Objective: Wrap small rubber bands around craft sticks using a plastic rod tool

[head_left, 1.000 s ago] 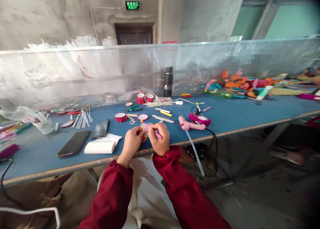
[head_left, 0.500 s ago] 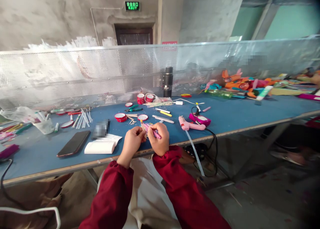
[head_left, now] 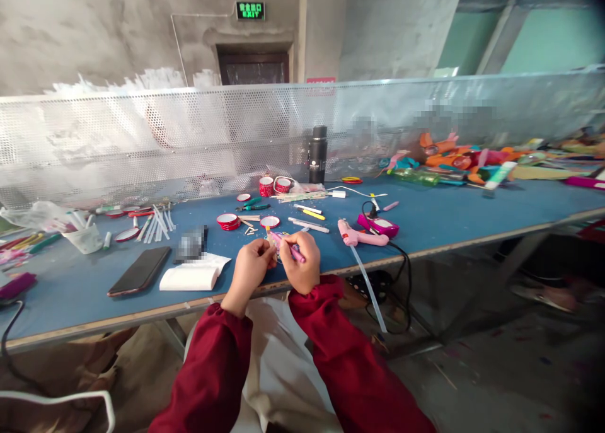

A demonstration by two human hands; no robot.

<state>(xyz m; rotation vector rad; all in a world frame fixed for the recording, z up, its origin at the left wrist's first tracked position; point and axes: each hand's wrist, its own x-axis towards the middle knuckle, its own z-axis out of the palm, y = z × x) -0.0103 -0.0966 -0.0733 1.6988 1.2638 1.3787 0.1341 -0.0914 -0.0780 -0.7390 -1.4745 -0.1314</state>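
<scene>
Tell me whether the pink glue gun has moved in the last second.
No. The glue gun lies in the same spot, below and right of the black flask.

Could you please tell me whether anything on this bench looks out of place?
The pink glue gun lies on its side by the front edge of the blue table, its long clear glue stick hanging past that edge. The right hand holds a pink tool, the left hand pinches a small piece; nothing odd there.
</scene>
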